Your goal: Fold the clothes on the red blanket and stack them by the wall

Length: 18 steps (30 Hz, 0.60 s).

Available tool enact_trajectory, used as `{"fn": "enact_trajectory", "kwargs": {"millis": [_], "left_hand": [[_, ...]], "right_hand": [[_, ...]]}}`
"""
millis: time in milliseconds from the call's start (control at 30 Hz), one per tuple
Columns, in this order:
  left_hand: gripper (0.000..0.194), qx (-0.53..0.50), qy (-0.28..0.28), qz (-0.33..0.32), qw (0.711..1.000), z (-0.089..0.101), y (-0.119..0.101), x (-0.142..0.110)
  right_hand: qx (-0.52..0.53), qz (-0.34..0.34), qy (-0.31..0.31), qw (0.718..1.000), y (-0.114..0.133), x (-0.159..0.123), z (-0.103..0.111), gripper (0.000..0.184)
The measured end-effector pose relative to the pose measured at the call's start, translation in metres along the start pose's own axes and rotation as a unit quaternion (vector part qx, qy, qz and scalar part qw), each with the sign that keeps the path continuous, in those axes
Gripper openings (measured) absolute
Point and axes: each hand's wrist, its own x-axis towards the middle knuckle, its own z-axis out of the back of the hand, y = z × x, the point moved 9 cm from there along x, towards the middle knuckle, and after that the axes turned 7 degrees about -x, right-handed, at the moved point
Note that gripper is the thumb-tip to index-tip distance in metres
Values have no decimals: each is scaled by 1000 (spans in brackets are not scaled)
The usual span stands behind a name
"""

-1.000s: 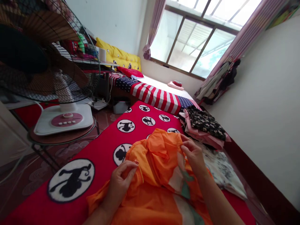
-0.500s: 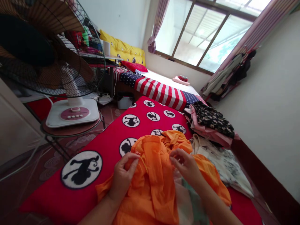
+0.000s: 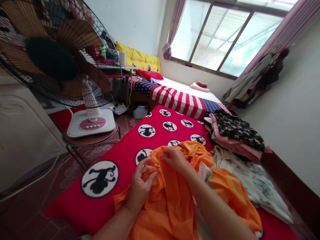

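The left hand [image 3: 141, 186] and the right hand [image 3: 175, 159] both pinch a thin orange cloth garment [image 3: 172, 206], fingers pressed together; it lies on a red monkey-pattern blanket [image 3: 117, 176].

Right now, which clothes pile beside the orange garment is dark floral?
The folded stack by the wall: black floral over pink, unlike the loose white-and-grey printed cloth nearer the right hand.

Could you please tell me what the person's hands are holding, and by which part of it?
The left hand grips an orange garment beside its zip, and the right hand pinches it just above the zip.
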Motion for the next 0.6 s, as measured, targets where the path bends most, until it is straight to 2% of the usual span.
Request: {"fn": "enact_trajectory", "kwargs": {"millis": [67,167,233,333,467,600], "left_hand": [[50,-16,3,21,1000,-1,5,1],[40,-18,1,31,999,-1,8,4],[32,-25,1,28,999,-1,7,6],[29,-43,-1,24,999,-1,5,8],[29,-62,-7,23,998,-1,6,8],[29,-91,-15,31,995,1,8,8]], "right_hand": [[148,-15,-16,989,-5,-11,2,19],[387,-40,-1,921,-8,-36,3,23],[476,-61,19,877,-8,-52,1,24],[540,-94,12,836,-7,-70,-1,28],[549,-113,-7,828,-6,-79,-5,35],[587,-115,-22,801,-8,-82,-13,31]]}}
